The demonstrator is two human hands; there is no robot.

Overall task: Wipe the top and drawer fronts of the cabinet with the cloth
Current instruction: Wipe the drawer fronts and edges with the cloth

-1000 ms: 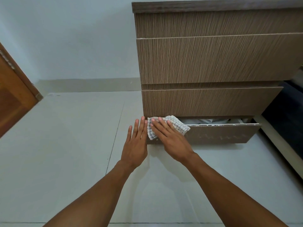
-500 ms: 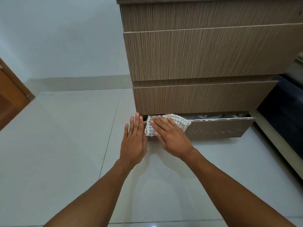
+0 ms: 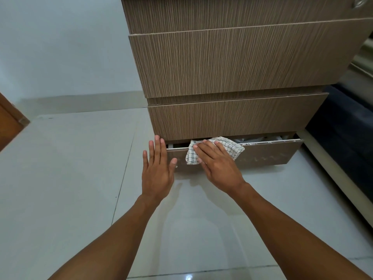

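A brown wood-grain cabinet (image 3: 232,63) with stacked drawers fills the upper right. Its bottom drawer (image 3: 266,155) is pulled out a little, with pale items inside. A white checked cloth (image 3: 232,147) lies over the top edge and front of that drawer near its left end. My right hand (image 3: 219,166) presses flat on the cloth, fingers pointing up and left. My left hand (image 3: 158,168) is flat and spread at the drawer's left end, thumb touching the front, holding nothing.
Glossy pale floor tiles (image 3: 80,178) spread to the left and in front. A wooden door (image 3: 8,126) stands at the far left. A dark mattress or sofa edge (image 3: 343,128) runs along the right of the cabinet. A pale wall (image 3: 60,47) is behind.
The view has dropped and moved closer to the cabinet. My right hand and the cloth slid a little rightward along the bottom drawer front; my left hand stayed at its left end.
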